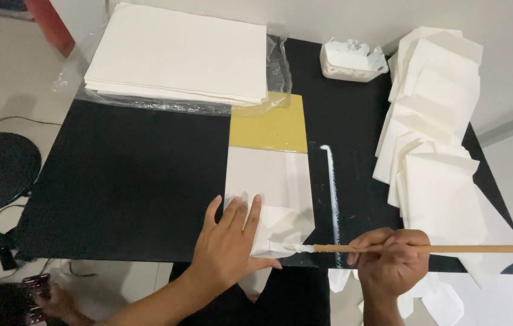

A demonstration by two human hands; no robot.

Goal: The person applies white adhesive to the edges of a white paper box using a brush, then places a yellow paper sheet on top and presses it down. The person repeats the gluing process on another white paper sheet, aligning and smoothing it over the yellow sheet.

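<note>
Left hand (229,241) lies flat, fingers spread, pressing the folded white paper piece (271,193) against the black table top (123,175) close to its near edge. Right hand (392,256) is closed around a thin wooden stick (425,248), whose white-coated tip touches the paper's lower folded flap. The paper is matte and creased, with an angled bottom corner; its upper end overlaps a glossy yellow sheet (268,127). A straight white glue streak (332,193) runs just right of the paper. The left half of the table offers open room. A plastic-wrapped stack of white sheets (178,54) occupies the far edge; overlapping folded paper bags (434,133) crowd the right edge. A small white tub (353,60) stands between them.
</note>
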